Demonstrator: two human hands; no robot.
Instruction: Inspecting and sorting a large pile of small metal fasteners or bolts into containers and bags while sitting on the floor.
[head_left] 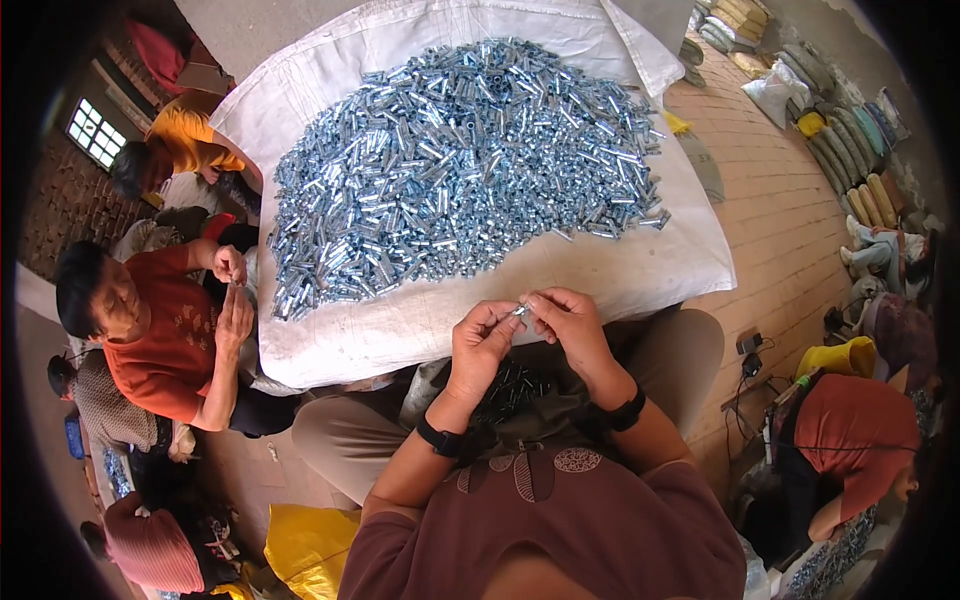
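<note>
Just past the near edge of a white cloth-covered table (640, 265), my two hands meet at the fingertips. Between them is a small shiny metal sleeve (521, 310), largely covered by the fingers. My left hand (482, 338) pinches it from one side, and my right hand (570, 322) is closed on it from the other. Whether it is one piece or two joined, I cannot tell. Beyond my hands, a wide heap of silvery-blue metal sleeves and short fittings (450, 170) covers most of the cloth. Darker small metal pieces (512, 392) lie in my lap below my wrists.
A person in an orange-red shirt (165, 335) sits close on the left, hands raised together. Another person in red (850, 440) bends over at the right. Filled sacks (845, 145) line the right wall. A yellow sack (310, 545) lies at lower left.
</note>
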